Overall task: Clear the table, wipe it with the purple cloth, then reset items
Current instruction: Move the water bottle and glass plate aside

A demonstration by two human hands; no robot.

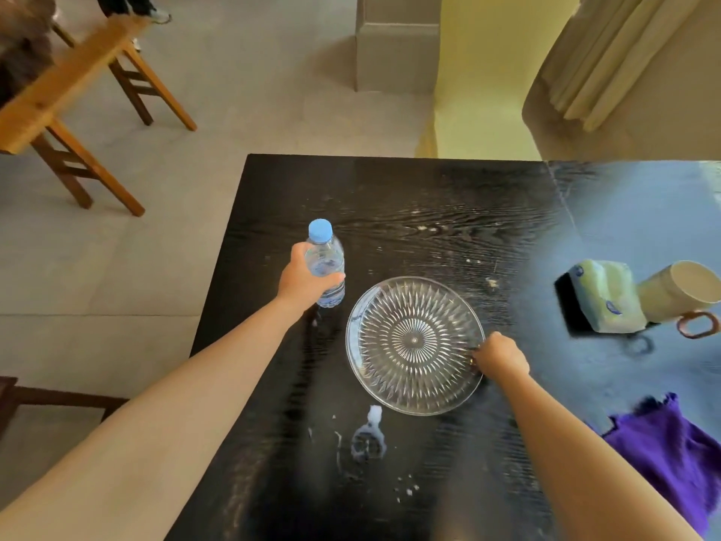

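Clearing counter: left grip wraps water bottle, frame centre-left; right grip pinches glass plate rim, centre. Lift plate level, keep bottle upright. Purple cloth lies lower right.

- The far half of the black table lay open, bar scattered crumbs.
- A water bottle gripped by the left hand and a glass plate pinched by the right hand stood mid-table, a narrow gap between them.
- A tissue pack, cup and purple cloth crowded the right side.
- A puddle lay toward the near edge.
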